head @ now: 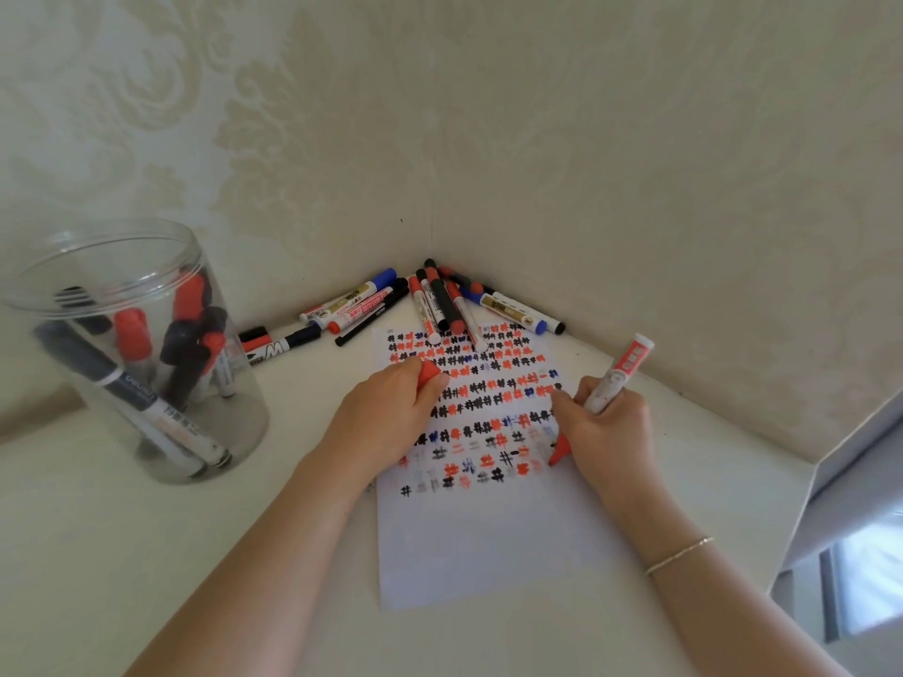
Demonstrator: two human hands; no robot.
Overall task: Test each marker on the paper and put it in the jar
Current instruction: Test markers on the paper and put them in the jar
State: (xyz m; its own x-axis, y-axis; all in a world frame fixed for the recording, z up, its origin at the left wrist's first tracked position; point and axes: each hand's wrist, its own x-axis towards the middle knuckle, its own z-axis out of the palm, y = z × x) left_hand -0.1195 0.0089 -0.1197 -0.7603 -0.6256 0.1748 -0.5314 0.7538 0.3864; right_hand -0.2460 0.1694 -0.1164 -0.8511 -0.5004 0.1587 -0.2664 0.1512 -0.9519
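Right hand (608, 422) gripping marker (616, 378) over paper (483, 544)

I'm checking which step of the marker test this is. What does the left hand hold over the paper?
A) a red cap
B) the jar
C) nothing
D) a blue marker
A: the left hand grips a red cap above the paper, while the right hand holds the uncapped red marker with its tip at the marks.
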